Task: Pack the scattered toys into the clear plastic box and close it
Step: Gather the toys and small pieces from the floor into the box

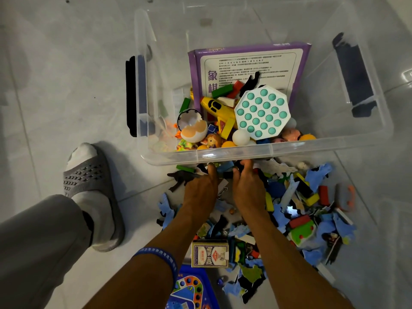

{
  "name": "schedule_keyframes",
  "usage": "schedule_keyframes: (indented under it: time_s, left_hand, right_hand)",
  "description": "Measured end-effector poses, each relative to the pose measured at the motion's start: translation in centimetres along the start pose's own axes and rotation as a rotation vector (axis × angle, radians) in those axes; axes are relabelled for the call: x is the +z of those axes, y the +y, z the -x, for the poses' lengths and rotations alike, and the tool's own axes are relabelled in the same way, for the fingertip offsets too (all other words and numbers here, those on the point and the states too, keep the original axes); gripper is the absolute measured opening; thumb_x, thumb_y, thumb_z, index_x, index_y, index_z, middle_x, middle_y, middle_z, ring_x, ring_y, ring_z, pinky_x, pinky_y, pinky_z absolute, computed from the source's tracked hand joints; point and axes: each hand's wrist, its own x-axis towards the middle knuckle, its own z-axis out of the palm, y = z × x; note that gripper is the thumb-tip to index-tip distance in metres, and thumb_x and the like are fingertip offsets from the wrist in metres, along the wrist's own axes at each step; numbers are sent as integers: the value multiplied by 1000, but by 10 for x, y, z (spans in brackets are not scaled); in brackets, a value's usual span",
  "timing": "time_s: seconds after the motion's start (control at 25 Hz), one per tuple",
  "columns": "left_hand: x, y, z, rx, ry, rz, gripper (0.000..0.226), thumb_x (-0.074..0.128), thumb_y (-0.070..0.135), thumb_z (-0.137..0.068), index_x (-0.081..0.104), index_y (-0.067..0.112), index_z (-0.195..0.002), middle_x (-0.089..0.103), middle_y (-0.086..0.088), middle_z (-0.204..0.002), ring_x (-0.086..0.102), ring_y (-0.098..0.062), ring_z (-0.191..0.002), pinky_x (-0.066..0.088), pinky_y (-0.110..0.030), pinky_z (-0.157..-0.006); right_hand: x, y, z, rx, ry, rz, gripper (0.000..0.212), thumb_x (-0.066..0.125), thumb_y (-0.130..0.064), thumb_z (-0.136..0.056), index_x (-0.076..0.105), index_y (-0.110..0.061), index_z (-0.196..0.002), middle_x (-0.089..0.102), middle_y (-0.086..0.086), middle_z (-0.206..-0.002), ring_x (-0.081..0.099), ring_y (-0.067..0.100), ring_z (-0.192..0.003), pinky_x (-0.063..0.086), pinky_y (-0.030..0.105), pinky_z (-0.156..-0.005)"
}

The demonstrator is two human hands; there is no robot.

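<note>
**Both hands in the toy pile at the box's near wall**

Clear plastic box (289,150) on the tiled floor (55,74), open, no lid on it. Partly filled: purple game box (252,68) leaning at the back, teal-and-white bubble toy (263,112), yellow toy plane (217,109), eggshell toy (192,131), balls and blocks along the near wall.

Most of the scattered toys (296,210) lie on the floor just outside that wall: blue puzzle pieces, coloured blocks, a card pack (210,253), a board game (191,291) nearer the person.

Risks, as I judge them:
- A two-handed scoop of flat, loose pieces may spill over the rim or slip between the hands.
- Pushing the pile against the wall could slide the box away.
- The leaning game box may stand too high for the lid.

Left hand (200,188) and right hand (246,188) side by side, palms down on the pile. Fingers (246,166) curl into the pieces under the rim; whether they grip anything, I cannot tell.
</note>
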Motion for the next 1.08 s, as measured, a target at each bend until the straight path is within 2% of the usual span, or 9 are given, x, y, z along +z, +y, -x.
schedule_keyframes:
  time_s: [0.24,0.4,0.56,0.68,0.76,0.84,0.88,0.96,1.08]
  left_hand:
    - [-5,13,-4,13,-28,-52,46,30,17,-103,17,1,-145,68,-11,-101,69,-28,-83,41,-32,-59]
    - [-8,16,-10,20,-99,16,36,35,17,-101,30,3,-135,65,-14,-113,67,-31,-96,52,-35,-75]
    - [-6,12,-9,81,-114,53,35,39,19,-101,34,3,-131,64,-15,-112,67,-30,-96,53,-36,-77]
    - [2,1,-8,143,-43,245,34,45,19,-98,44,3,-128,64,-15,-108,66,-28,-90,53,-34,-71]
    - [-5,5,5,-89,13,727,19,46,21,-99,56,7,-108,64,-12,-94,63,-24,-80,51,-33,-66]
    - [-20,14,30,-386,-48,1282,24,43,26,-100,56,14,-85,56,-5,-70,54,-17,-61,42,-29,-55]
    - [-27,18,43,-461,-118,1498,29,42,27,-99,55,15,-77,49,-2,-60,45,-14,-51,35,-27,-49]
    - [-48,22,69,-498,-203,1825,33,44,28,-95,53,16,-65,36,1,-51,29,-12,-42,20,-24,-44]
    - [-89,21,93,-406,-181,2073,34,40,27,-91,48,16,-61,31,0,-51,22,-11,-41,12,-24,-43]
  right_hand:
    - [2,-2,-4,-63,-65,199,41,35,-27,-103,31,-6,-138,69,12,-100,67,24,-86,47,28,-61]
    - [6,-10,5,-100,-162,331,46,16,-32,-101,32,-6,-136,67,13,-108,67,27,-97,52,34,-77]
    - [9,-9,8,-66,-213,286,37,31,-27,-103,35,-5,-133,66,13,-108,66,28,-97,50,34,-73]
    - [2,-7,7,170,-197,-217,28,41,-27,-101,50,-8,-119,63,13,-105,62,29,-97,45,33,-73]
    - [-12,-6,18,453,-211,-730,18,46,-28,-99,56,-13,-104,64,10,-92,62,22,-83,49,32,-71]
    - [-28,-2,41,676,-266,-1256,16,50,-27,-97,56,-16,-88,58,0,-62,56,11,-52,48,25,-48]
    - [-36,1,53,718,-303,-1476,18,50,-27,-96,56,-14,-86,51,-3,-54,47,7,-41,40,20,-37]
    - [-56,2,73,699,-364,-1790,19,45,-28,-97,54,-12,-91,39,-4,-52,34,5,-35,28,18,-30]
    - [-94,-11,84,572,-410,-1966,23,37,-25,-99,50,-11,-87,36,-2,-54,30,6,-36,26,19,-30]
